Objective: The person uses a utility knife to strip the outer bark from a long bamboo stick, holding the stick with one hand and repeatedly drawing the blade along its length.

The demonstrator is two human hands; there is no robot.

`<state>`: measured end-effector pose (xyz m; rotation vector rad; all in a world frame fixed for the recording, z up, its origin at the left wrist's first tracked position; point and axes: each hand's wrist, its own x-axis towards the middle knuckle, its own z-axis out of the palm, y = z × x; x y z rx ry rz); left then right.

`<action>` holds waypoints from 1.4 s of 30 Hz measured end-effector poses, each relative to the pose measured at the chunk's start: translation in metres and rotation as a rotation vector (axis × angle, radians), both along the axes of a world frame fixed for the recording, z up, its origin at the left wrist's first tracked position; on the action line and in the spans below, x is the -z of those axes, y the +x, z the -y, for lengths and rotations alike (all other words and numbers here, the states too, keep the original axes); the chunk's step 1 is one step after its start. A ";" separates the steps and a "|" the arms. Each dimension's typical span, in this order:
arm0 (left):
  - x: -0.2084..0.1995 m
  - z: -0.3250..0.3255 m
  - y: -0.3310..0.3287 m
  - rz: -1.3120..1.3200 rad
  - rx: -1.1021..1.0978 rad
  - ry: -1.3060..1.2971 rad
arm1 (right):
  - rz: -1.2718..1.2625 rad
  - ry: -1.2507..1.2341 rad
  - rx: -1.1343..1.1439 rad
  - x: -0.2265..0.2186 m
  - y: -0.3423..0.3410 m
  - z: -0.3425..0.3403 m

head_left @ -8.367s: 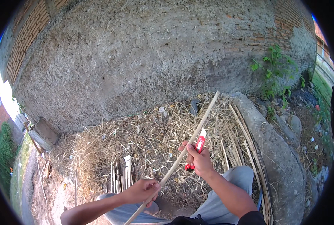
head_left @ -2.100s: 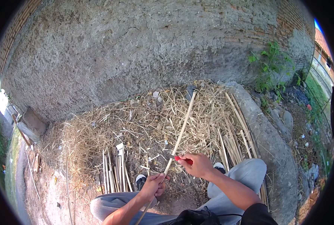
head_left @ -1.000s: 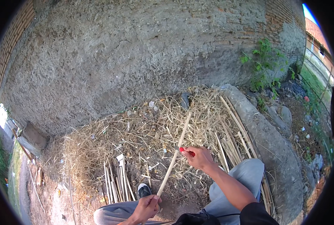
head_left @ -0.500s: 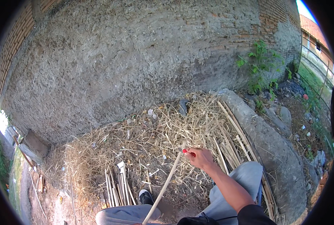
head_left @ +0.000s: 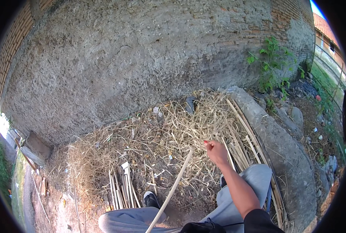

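Note:
My right hand (head_left: 217,153) is closed, fingers pinched around a small red object (head_left: 206,142) whose kind I cannot make out. It hovers over the dry shavings, just right of the upper end of a long pale bamboo strip (head_left: 175,185) and apart from it. The strip slants up from the lower edge between my knees. Its lower end runs out of the picture, and my left hand is not in view.
Several split bamboo strips (head_left: 122,190) lie left of my shoe (head_left: 151,200). More strips (head_left: 237,155) lie right of my hand, beside a concrete ledge (head_left: 274,143). Dry shavings (head_left: 87,167) cover the ground before a rough wall (head_left: 142,66). A green plant (head_left: 272,66) grows at the right.
My right hand has moved right, off the upper end of the bamboo strip, with the red object still in its fingers. The strip has barely shifted.

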<state>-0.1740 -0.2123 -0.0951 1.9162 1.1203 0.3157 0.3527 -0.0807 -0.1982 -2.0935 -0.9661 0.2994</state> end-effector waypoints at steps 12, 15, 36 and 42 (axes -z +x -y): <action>-0.002 -0.063 0.054 0.581 -0.875 -1.041 | -1.874 -0.037 -0.274 0.008 -0.075 0.019; -0.025 -0.090 0.088 0.288 -0.475 -0.615 | -1.909 0.123 -0.182 -0.003 -0.077 0.022; 0.028 -0.135 0.180 0.251 -0.124 -0.581 | -0.320 0.224 -0.429 -0.054 -0.097 0.039; 0.054 -0.130 0.173 0.280 -0.096 -0.398 | 0.186 0.187 -0.631 -0.060 -0.137 0.053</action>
